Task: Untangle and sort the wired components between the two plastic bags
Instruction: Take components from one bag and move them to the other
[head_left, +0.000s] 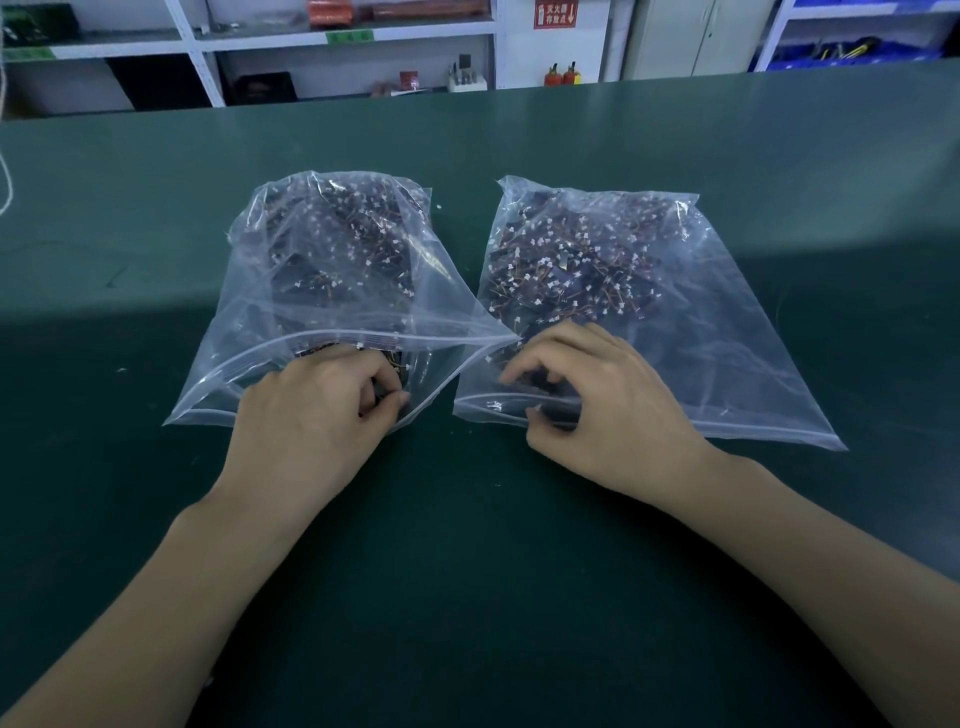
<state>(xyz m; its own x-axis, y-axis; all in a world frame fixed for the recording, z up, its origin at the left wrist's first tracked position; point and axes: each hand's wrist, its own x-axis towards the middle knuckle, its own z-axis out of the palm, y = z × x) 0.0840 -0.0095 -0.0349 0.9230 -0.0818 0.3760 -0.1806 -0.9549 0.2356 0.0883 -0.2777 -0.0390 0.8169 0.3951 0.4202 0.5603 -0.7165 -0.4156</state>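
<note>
Two clear zip-top plastic bags lie side by side on the green table (467, 519). The left bag (249, 322) and the right bag (727, 338) each hold a dark tangle of small wired components (571, 260) with white connectors. My left hand (317, 410) is at the left bag's open mouth, its fingers curled round dark components there. My right hand (597, 400) reaches into the right bag's mouth, with thumb and fingers curled around components at the opening. What exactly each hand grips is partly hidden by the fingers.
White shelving (208, 47) with boxes and small items stands behind the table's far edge. Blue bins (852, 52) sit on a rack at the back right. A white cord (6, 176) hangs at the left edge.
</note>
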